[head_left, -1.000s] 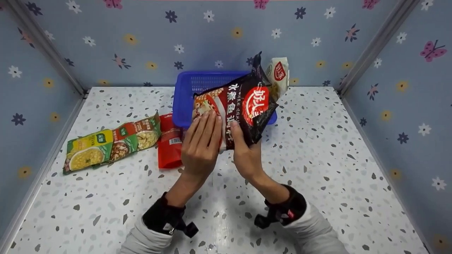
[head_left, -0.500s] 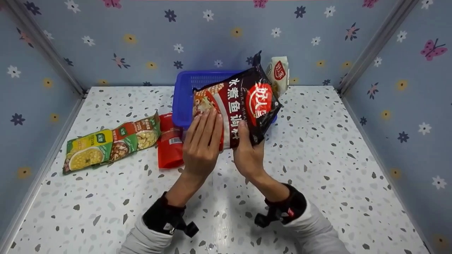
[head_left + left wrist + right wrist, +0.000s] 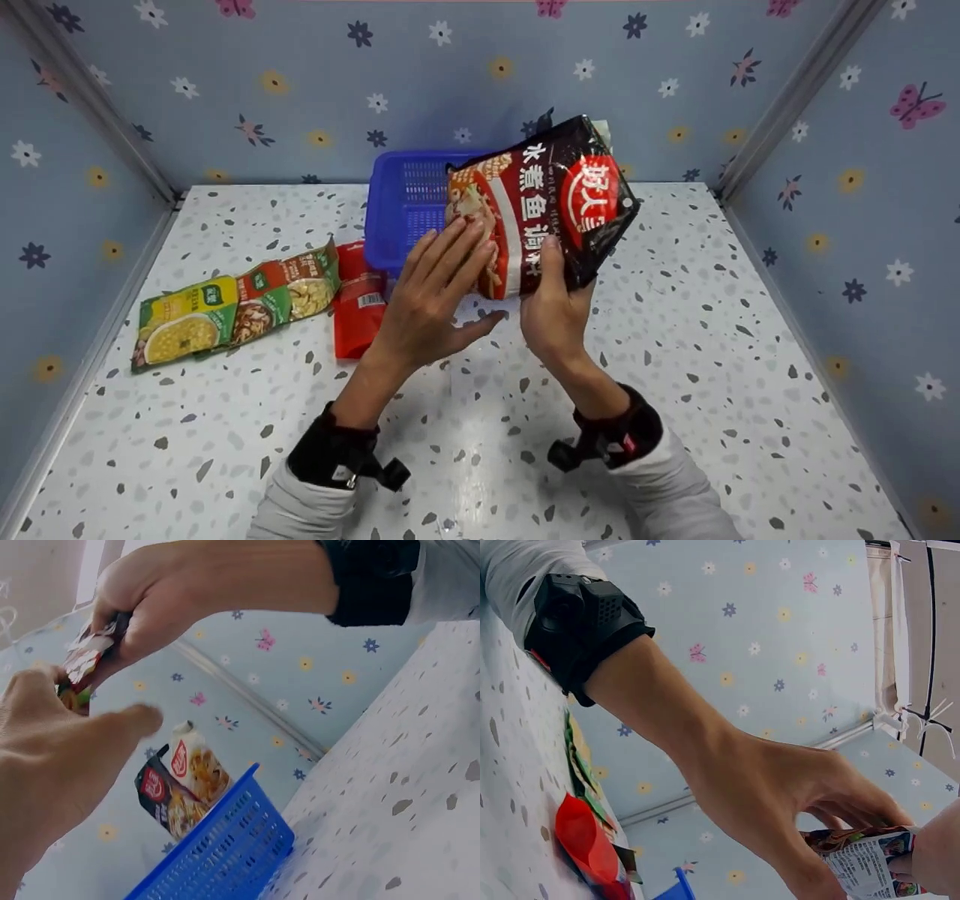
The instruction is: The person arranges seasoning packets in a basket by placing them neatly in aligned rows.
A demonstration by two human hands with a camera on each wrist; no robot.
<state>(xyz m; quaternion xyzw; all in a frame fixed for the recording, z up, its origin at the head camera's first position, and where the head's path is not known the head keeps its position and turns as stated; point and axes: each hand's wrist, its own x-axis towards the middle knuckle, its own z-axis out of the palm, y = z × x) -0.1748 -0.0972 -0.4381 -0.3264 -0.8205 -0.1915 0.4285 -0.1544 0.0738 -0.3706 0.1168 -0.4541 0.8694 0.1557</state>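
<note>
Speckled table [image 3: 675, 337] lies beneath both hands. The left hand [image 3: 431, 307] is spread, straight fingers over the packet's [image 3: 536, 202] left side; the right hand [image 3: 556, 322] pinches its near edge, holding it raised. Left of them lie a red pouch [image 3: 356, 322] and sachets [image 3: 259, 300]; beyond, two packs [image 3: 199, 761] stand in the basket [image 3: 382, 210].
</note>
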